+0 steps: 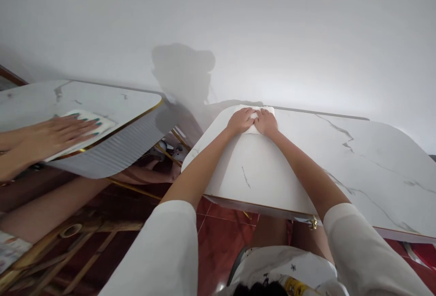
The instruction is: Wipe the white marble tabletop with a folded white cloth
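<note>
Both my hands lie on a folded white cloth [250, 129] near the far edge of a white, marble-patterned tabletop [245, 168]. My left hand [241, 120] rests palm down on its left part, with the fingers laid out flat. Beside it, my right hand [266, 121] presses down on the right part, also palm down, its fingertips close to those of the left. Neither hand visibly grips the cloth, and their undersides are hidden. Whether it is fabric or thick paper I cannot tell.
A second marble-patterned table [95, 98] with a gold edge stands at left, where another person's hand [64, 133] lies on a white cloth [105, 125]. A pale wall [289, 37] rises behind both tables. A bamboo seat [85, 241] stands at lower left on the red tiled floor [218, 237].
</note>
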Demonstrator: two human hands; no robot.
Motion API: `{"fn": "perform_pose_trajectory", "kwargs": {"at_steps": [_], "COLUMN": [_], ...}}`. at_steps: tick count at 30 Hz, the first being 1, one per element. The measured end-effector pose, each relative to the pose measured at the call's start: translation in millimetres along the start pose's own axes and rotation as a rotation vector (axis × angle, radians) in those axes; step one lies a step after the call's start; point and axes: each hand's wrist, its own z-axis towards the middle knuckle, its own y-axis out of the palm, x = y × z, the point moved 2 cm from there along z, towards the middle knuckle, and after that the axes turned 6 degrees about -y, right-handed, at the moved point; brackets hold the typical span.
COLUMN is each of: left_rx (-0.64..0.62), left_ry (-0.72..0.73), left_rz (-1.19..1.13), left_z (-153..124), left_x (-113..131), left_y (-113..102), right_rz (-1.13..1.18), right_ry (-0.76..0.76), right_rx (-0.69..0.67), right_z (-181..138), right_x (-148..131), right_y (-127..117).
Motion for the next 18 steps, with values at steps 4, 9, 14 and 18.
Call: {"fn": "perform_pose_trajectory", "kwargs": {"at_steps": [4,9,14,18], "left_rx": [0.003,0.028,0.019,-0.001], "left_ry": [-0.002,0.034,0.037,0.050], "left_rz": [0.006,0.037,0.064,0.060], "left_z": [15,32,50,62], "left_x": [-8,-18,-22,-19], "left_y": [5,15,25,27], "right_rz": [0.007,0.020,0.024,0.014], "right_ry": [-0.013,-0.026,-0.044,-0.022], "right_rx": [0.005,0.020,0.036,0.056], "right_z": [17,34,47,52], "right_x": [7,17,30,38], "right_y": [4,8,11,12]}}
